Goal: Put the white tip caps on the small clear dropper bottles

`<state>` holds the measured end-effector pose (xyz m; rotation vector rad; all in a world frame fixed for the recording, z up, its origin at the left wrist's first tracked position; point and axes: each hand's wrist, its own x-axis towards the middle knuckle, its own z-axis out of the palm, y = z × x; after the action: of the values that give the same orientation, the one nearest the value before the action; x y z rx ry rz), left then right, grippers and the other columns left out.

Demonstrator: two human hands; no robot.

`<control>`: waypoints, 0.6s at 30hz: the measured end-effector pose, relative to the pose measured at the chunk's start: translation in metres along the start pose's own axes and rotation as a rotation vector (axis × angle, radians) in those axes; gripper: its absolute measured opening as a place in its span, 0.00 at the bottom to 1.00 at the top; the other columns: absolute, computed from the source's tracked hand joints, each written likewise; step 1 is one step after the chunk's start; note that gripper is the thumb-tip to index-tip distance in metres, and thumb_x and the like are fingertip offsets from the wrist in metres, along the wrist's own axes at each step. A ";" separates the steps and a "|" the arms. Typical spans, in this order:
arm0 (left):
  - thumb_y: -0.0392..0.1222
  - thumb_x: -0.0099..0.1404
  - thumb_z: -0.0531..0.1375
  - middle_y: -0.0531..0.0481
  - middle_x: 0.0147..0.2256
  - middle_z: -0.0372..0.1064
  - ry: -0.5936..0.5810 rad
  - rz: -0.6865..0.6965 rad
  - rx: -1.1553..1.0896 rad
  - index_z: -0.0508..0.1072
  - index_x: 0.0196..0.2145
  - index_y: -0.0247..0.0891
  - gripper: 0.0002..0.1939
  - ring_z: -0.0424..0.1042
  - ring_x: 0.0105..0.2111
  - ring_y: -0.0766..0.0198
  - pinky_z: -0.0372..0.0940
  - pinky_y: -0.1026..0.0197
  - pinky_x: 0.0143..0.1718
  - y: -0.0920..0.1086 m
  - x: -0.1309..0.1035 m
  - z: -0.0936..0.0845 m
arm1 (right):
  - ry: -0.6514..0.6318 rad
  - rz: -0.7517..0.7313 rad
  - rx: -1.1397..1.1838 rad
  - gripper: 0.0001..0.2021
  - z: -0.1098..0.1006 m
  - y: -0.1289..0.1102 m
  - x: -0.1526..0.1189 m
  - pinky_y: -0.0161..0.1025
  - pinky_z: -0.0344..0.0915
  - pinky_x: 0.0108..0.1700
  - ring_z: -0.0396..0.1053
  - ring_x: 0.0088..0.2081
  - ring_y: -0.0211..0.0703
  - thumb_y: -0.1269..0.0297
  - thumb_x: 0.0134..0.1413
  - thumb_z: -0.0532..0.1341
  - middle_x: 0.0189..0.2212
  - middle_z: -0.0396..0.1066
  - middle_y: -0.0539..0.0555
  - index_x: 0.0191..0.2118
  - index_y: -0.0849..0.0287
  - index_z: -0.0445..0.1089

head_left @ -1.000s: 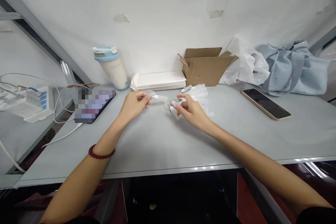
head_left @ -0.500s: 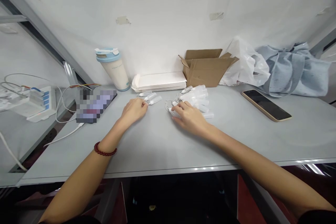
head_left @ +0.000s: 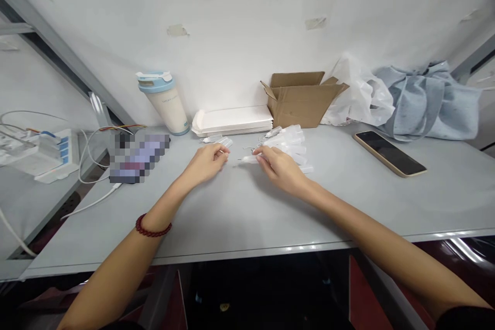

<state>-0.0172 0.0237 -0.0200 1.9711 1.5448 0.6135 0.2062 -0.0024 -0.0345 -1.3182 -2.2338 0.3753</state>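
Watching this through the head cam from way off, I've got the right hand [head_left: 284,167] pinching a small translucent plastic tube [head_left: 250,160] between thumb and fingers, thin tip pointing at the left hand [head_left: 207,162]. That left one has its fingers curled in and thumb up close; can't tell if anything's in there. The held tube sits just above the gray tabletop [head_left: 232,216], in the gap between both hands. A loose pile of similar tubes [head_left: 292,139] is right behind the right hand, and a smaller bunch [head_left: 224,140] lies just past the left, near a stack of flat white boxes [head_left: 232,119].
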 end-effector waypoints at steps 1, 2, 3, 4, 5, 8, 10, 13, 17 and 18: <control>0.46 0.61 0.54 0.49 0.31 0.75 -0.020 0.012 0.008 0.73 0.38 0.38 0.13 0.74 0.28 0.59 0.64 0.59 0.34 0.001 -0.001 0.000 | 0.018 0.011 0.053 0.13 -0.001 0.001 0.000 0.40 0.60 0.38 0.68 0.37 0.47 0.65 0.66 0.47 0.33 0.72 0.58 0.47 0.61 0.66; 0.46 0.61 0.54 0.49 0.32 0.75 -0.053 0.021 0.010 0.73 0.40 0.37 0.14 0.74 0.29 0.59 0.65 0.59 0.34 0.002 -0.002 0.000 | 0.032 0.025 0.097 0.13 -0.001 0.002 0.001 0.40 0.60 0.38 0.68 0.35 0.46 0.63 0.66 0.47 0.31 0.72 0.56 0.46 0.60 0.66; 0.47 0.61 0.55 0.48 0.32 0.75 -0.099 0.029 0.000 0.74 0.41 0.37 0.15 0.75 0.30 0.58 0.65 0.59 0.35 0.003 -0.002 0.000 | 0.043 0.040 0.133 0.13 -0.002 0.002 0.001 0.39 0.59 0.36 0.67 0.33 0.45 0.62 0.66 0.47 0.29 0.71 0.55 0.45 0.60 0.66; 0.48 0.61 0.55 0.48 0.33 0.75 -0.152 0.038 -0.017 0.74 0.42 0.37 0.16 0.74 0.30 0.58 0.65 0.59 0.34 0.004 -0.003 -0.001 | 0.055 0.056 0.161 0.13 -0.003 0.003 0.001 0.38 0.59 0.35 0.66 0.31 0.44 0.61 0.66 0.47 0.27 0.69 0.54 0.44 0.59 0.66; 0.48 0.61 0.55 0.48 0.33 0.75 -0.204 0.054 -0.035 0.75 0.43 0.36 0.17 0.74 0.31 0.58 0.65 0.59 0.34 0.006 -0.004 -0.001 | 0.065 0.068 0.186 0.13 -0.004 0.003 0.002 0.38 0.58 0.34 0.65 0.29 0.43 0.60 0.66 0.47 0.26 0.68 0.53 0.42 0.59 0.66; 0.48 0.60 0.58 0.48 0.33 0.76 -0.259 0.132 -0.042 0.77 0.42 0.37 0.17 0.73 0.31 0.58 0.64 0.60 0.34 0.009 -0.006 0.000 | 0.089 0.097 0.253 0.13 -0.006 0.004 0.004 0.37 0.57 0.32 0.63 0.26 0.41 0.59 0.66 0.47 0.24 0.66 0.51 0.38 0.58 0.65; 0.48 0.60 0.59 0.48 0.32 0.75 -0.245 0.181 -0.026 0.77 0.40 0.38 0.15 0.71 0.31 0.59 0.63 0.60 0.34 0.011 -0.008 0.002 | 0.098 0.115 0.288 0.13 -0.008 0.004 0.005 0.37 0.56 0.32 0.62 0.25 0.40 0.58 0.66 0.47 0.23 0.65 0.50 0.35 0.58 0.65; 0.48 0.63 0.56 0.50 0.28 0.73 -0.270 0.186 -0.054 0.76 0.33 0.37 0.13 0.70 0.28 0.61 0.62 0.61 0.31 0.012 -0.009 0.005 | 0.118 0.135 0.323 0.15 -0.011 0.005 0.007 0.37 0.55 0.32 0.61 0.26 0.40 0.57 0.65 0.48 0.23 0.63 0.50 0.33 0.58 0.65; 0.48 0.64 0.57 0.50 0.29 0.73 -0.253 0.153 -0.167 0.74 0.30 0.36 0.13 0.71 0.27 0.64 0.64 0.62 0.31 0.015 -0.009 0.005 | 0.127 0.167 0.377 0.16 -0.013 0.005 0.006 0.37 0.55 0.31 0.60 0.26 0.39 0.55 0.65 0.49 0.22 0.63 0.50 0.32 0.58 0.66; 0.48 0.64 0.57 0.50 0.28 0.72 -0.238 0.148 -0.193 0.74 0.30 0.36 0.13 0.71 0.26 0.65 0.64 0.62 0.31 0.016 -0.009 0.005 | 0.128 0.175 0.393 0.17 -0.014 0.005 0.006 0.36 0.54 0.31 0.60 0.26 0.39 0.54 0.65 0.49 0.22 0.63 0.50 0.32 0.59 0.67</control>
<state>-0.0050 0.0115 -0.0130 1.9431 1.1617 0.5427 0.2152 0.0048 -0.0237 -1.2830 -1.8276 0.7303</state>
